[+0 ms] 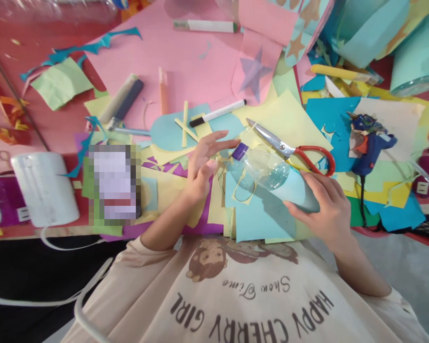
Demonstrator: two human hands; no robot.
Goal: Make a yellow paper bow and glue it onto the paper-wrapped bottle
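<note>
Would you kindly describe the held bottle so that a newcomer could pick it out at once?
At the near side of the paper-strewn red table, find the right hand. It grips a slanting bottle, with red-handled scissors just beyond it. Pale blue wrap covers its gripped end, and a purple cap pointing toward the left hand sets it apart from the paper and scissors.

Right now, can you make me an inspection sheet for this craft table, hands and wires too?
Surface: red tabletop, largely covered with coloured paper.
Job's things: clear plastic bottle with purple cap, light-blue paper around its lower part.
Clutter: red-handled metal scissors, black-capped white marker, dark-blue glue gun, many paper scraps.
Hands: right hand grips the bottle's wrapped end; left hand is open near the cap, contact unclear.
Cables: black cord from the glue gun, plug not seen; white cable lower left.
Surroundings: grey floor at right.
</note>
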